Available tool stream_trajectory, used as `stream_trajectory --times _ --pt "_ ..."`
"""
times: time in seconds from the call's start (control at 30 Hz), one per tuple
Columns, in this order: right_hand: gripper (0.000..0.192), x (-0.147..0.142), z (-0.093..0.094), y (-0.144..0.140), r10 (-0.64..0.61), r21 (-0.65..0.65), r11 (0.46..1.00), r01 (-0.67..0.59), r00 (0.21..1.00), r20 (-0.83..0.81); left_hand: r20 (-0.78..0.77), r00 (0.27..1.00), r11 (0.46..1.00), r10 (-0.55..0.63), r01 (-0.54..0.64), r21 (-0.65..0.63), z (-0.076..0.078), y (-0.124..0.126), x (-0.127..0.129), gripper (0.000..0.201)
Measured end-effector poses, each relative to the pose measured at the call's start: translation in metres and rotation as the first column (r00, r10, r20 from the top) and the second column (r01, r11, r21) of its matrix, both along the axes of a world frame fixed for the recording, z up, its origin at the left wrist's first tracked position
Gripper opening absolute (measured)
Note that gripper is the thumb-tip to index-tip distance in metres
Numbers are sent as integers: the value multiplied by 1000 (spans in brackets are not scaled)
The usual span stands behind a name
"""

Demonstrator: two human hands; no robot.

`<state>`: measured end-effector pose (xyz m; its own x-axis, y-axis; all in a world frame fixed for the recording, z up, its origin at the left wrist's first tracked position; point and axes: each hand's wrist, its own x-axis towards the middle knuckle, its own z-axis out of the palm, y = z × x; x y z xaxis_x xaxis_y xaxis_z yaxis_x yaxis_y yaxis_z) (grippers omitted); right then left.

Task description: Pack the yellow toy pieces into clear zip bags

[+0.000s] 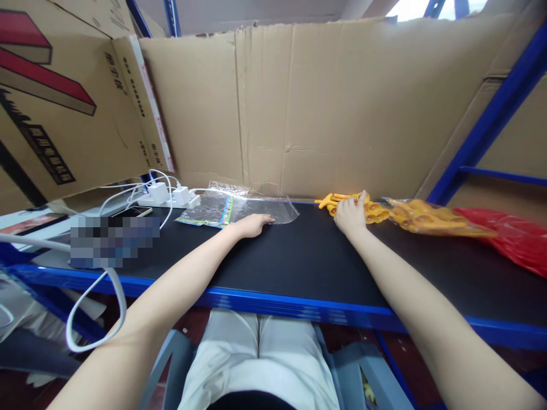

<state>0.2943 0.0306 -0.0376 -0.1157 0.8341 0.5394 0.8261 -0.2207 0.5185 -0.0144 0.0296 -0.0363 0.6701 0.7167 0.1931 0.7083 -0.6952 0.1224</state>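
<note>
1. Nearest, the person sits at a black tabletop (299, 262) with a blue front edge, both bare forearms stretched forward across it.
2. The left hand (252, 225) lies flat, palm down, fingers loose and holding nothing; its fingertips touch the near edge of a stack of clear plastic bags (256, 208), which lies flat toward the back of the tabletop.
3. The right hand (350, 215) rests on a small pile of yellow plastic pieces (371, 210) — its fingers curl over them, but whether the grip has closed on any piece I cannot tell.
4. Just to the right of that pile lies a clear bag of more yellow pieces (427, 219), and beyond it a red plastic bag (513, 239).
5. Far left: a white power strip with chargers (168, 196) and its cables, beside a phone (134, 212).
6. At the back stands a cardboard wall (325, 108).
7. As a judgement, the packing looks barely begun — no yellow piece sits in a clear bag from the stack, and both pile and stack are still waiting.
</note>
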Motion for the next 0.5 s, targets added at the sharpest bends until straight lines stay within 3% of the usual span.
stream_trajectory --times 0.23,0.5 --pt "34 7 -7 -1 84 111 991 -73 992 -95 80 994 996 79 -76 -40 3 6 -10 36" --pt "30 3 5 -6 262 133 962 -238 942 -211 90 992 995 92 -87 -53 2 12 -14 37"
